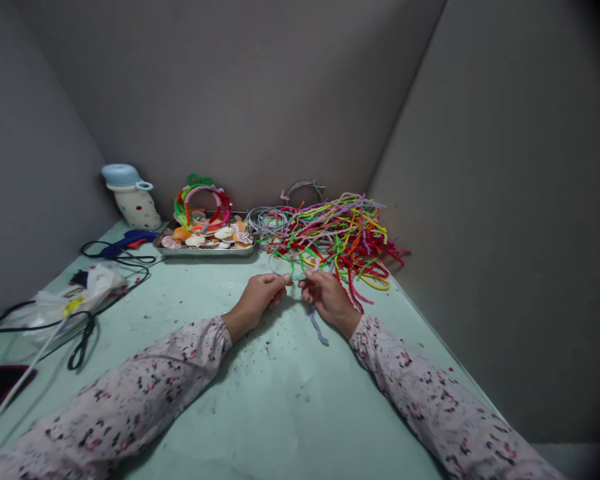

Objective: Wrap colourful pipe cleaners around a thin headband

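Observation:
Over the middle of the table my left hand [265,293] and my right hand [326,295] face each other, a small gap between their fingertips. Both are closed in a pinch on a thin wire ring, partly wrapped with pipe cleaner. A teal-green pipe cleaner [298,276] spans the gap between the fingers. The far side of the ring blends into the pile behind it. Below my right hand a lavender pipe cleaner [320,328] hangs or lies. Just beyond sits a heap of colourful pipe cleaners [337,227].
Coiled bare wire rings [267,220] lie left of the heap. A metal tray [207,253] holds seashells and wrapped colourful rings [179,207]. Farther left are a capped bottle [134,203], a blue glue gun [125,244], black cables [83,340] and a plastic bag [103,283]. Grey walls border the table.

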Demonstrator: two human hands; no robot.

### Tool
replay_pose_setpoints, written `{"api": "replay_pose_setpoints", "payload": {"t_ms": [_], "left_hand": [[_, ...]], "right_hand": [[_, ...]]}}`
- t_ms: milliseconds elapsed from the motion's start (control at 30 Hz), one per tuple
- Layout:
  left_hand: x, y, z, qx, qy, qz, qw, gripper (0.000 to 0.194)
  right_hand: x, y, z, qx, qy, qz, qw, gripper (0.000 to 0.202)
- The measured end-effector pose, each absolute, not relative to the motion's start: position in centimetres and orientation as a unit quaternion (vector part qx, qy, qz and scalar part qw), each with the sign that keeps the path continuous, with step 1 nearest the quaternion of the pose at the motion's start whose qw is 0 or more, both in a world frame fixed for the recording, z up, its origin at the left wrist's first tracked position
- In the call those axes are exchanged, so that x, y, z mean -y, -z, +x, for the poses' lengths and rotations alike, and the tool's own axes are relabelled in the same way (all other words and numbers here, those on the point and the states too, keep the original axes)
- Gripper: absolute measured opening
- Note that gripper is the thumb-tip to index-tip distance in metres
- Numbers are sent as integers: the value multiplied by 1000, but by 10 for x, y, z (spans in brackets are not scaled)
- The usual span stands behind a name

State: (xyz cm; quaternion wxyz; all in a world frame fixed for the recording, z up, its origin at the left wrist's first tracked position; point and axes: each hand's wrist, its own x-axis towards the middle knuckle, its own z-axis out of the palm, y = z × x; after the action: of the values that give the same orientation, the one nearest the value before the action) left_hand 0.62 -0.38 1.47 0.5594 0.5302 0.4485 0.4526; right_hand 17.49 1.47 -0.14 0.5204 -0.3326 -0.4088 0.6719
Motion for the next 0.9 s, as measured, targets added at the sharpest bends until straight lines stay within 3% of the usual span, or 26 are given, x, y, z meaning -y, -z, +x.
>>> {"api": "replay_pose_setpoints", "payload": {"t_ms": [367,667,900], "left_hand": [[3,-16,5,-418,-474,467,619,38],[2,-15,7,-427,-492,481,588,34],[2,-15,7,-434,-499,494,565,37]], "right_hand": [[-8,-2,177,435,-679,-314,502,21],[-8,-4,175,430,-703,-287,489,27],[-9,-3,175,427,-707,-287,485,20]]}}
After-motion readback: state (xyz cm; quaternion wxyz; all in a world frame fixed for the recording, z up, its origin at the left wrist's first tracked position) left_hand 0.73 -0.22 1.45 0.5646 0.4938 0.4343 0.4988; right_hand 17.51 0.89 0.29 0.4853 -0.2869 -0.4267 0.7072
